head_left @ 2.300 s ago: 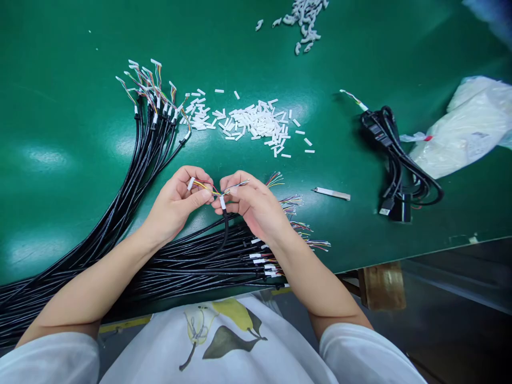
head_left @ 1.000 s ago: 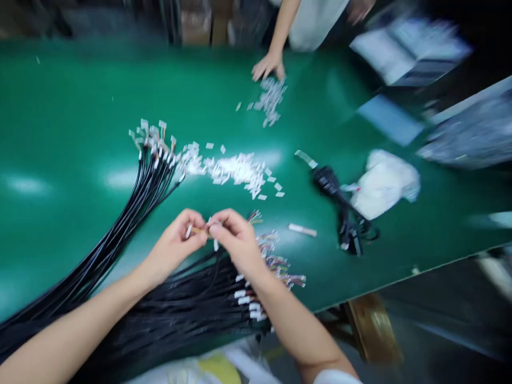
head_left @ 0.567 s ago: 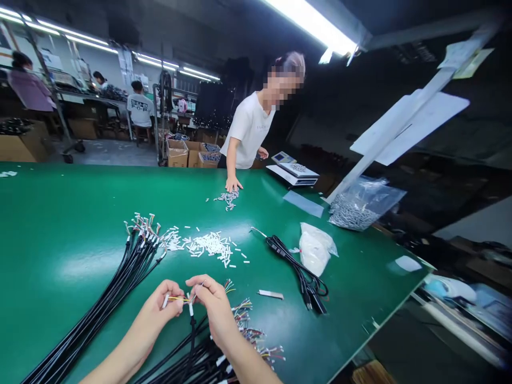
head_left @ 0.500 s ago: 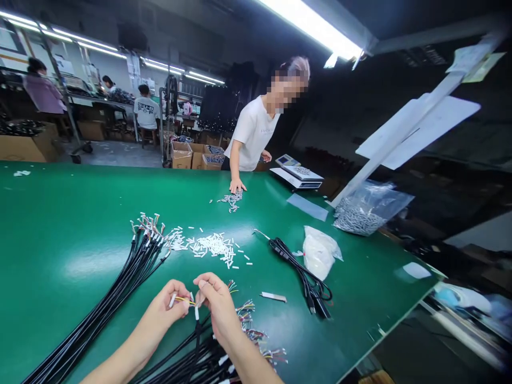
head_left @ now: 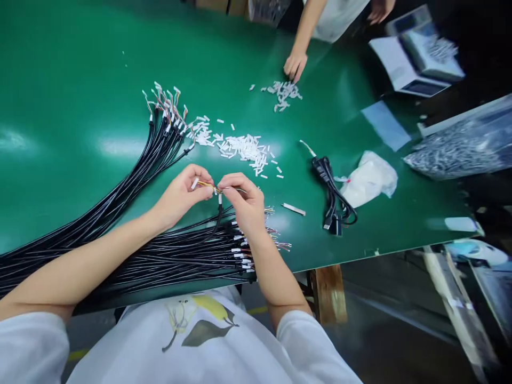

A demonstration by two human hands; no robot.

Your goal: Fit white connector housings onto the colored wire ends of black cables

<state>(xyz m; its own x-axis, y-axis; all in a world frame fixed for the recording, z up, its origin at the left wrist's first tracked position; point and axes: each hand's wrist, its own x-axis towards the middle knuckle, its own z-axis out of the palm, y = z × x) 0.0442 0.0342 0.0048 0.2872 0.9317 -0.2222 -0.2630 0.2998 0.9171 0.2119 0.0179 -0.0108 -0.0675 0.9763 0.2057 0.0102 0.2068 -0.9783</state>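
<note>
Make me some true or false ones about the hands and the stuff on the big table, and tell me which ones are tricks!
1. The left hand is pinching coloured wires that have a white connector on the end. True.
2. The table is red. False: it is green.
3. The white bag lies to the right of the bundled black cable. True.
4. The right hand is holding the USB plug. False: the right hand is at the wires, and the plug lies on the table.
5. Another person's hand is at the small grey pieces. True.
</note>
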